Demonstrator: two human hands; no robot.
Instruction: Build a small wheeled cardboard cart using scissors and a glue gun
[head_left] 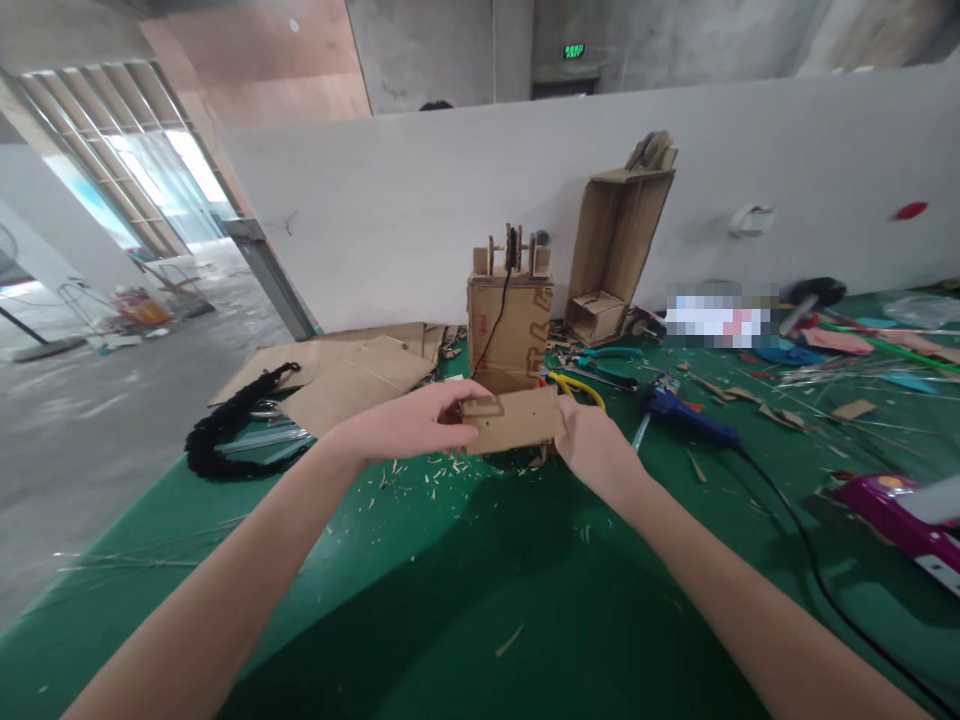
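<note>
Between my two hands is a small flat cardboard piece (517,420) with a few small holes and a slot-like mark near its left end. My left hand (420,420) pinches its left end, thumb in front and fingers behind. At the right end, my right hand (596,445) grips the edge with fingers curled. Just behind stands a tall cardboard box (510,330) with a wheel and upright tabs on top. A black cord hangs down its front from the wheel. The lower part of the box is hidden by the held piece.
A taller open cardboard frame (611,240) leans against the white partition (375,220). Right of my hands lie yellow-handled scissors (581,388), teal-handled pliers (611,353) and a blue glue gun (686,415) with a cord. Flat cardboard sheets (360,380) and a black fuzzy strip (206,440) lie left.
</note>
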